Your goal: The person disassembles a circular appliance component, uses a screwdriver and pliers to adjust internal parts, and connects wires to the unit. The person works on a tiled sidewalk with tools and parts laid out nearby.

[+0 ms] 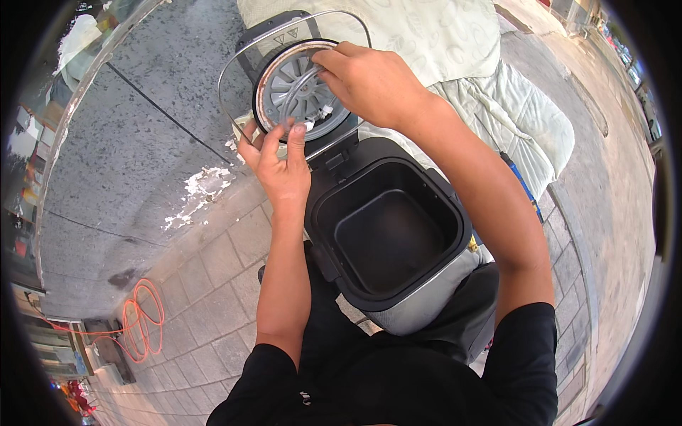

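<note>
Both hands are over the raised round lid part of a black cooker. This part has a grey spoked fan-like disc [295, 79] inside a dark rim. My right hand [373, 82] pinches a thin grey curved tube [285, 105], which looks like a heating element, at its upper right. My left hand [278, 160] grips the tube's lower end between thumb and fingers, beside the rim. A small white piece shows near the left fingertips. Below the hands stands the cooker body [394, 226] with a square black cavity, between my legs.
A thin bent metal frame [224, 69] loops around the lid part. Behind lies a pale quilted blanket [455, 42]. To the left is a worn grey stone slab [142, 121], with an orange cord [145, 319] coiled on the paving. A blue tool [522, 181] lies at right.
</note>
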Available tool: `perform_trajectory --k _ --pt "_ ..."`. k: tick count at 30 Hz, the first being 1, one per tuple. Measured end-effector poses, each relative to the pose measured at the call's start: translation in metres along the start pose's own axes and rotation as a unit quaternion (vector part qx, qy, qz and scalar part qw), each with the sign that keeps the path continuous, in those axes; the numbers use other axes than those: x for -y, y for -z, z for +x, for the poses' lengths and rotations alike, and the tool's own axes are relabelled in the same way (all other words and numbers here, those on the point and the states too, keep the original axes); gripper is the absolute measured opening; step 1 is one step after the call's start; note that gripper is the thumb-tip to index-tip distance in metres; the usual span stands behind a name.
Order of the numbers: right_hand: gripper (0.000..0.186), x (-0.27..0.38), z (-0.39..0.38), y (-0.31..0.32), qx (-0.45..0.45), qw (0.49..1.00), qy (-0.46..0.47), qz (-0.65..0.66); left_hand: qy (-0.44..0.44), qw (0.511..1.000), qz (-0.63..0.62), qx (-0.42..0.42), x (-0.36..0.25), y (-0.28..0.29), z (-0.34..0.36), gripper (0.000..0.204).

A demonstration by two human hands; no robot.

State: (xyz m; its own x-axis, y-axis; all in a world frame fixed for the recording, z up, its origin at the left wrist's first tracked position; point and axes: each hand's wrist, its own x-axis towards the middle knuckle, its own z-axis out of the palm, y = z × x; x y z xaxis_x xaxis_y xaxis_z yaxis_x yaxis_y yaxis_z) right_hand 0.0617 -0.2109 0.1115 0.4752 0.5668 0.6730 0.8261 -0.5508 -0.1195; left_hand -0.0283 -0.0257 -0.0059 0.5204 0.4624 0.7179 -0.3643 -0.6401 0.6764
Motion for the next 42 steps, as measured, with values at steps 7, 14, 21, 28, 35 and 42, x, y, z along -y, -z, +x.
perform_trajectory --k 7,14,21,28,35,42 --pt "0.030 -0.009 -0.022 -0.015 0.007 0.990 -0.127 0.055 0.047 0.998 -0.052 0.008 -0.004 0.001 0.000 0.030" --pt "0.033 -0.011 -0.029 -0.022 0.055 0.968 -0.209 0.128 0.043 0.999 -0.011 0.022 -0.001 0.003 -0.001 0.034" --pt "0.032 -0.005 -0.034 -0.032 0.024 0.948 -0.261 0.181 0.046 0.998 -0.015 0.031 0.002 0.007 -0.001 0.034" --pt "0.032 -0.011 -0.040 -0.044 0.002 0.956 -0.262 0.135 0.068 0.997 0.011 0.031 -0.002 0.005 -0.002 0.033" --pt "0.035 -0.008 -0.031 -0.044 -0.003 0.955 -0.268 0.125 0.103 0.995 0.002 0.005 -0.011 0.001 -0.002 0.035" --pt "0.039 -0.006 -0.029 -0.052 -0.029 0.949 -0.290 0.120 0.105 0.993 0.017 -0.052 -0.011 -0.013 -0.002 0.031"
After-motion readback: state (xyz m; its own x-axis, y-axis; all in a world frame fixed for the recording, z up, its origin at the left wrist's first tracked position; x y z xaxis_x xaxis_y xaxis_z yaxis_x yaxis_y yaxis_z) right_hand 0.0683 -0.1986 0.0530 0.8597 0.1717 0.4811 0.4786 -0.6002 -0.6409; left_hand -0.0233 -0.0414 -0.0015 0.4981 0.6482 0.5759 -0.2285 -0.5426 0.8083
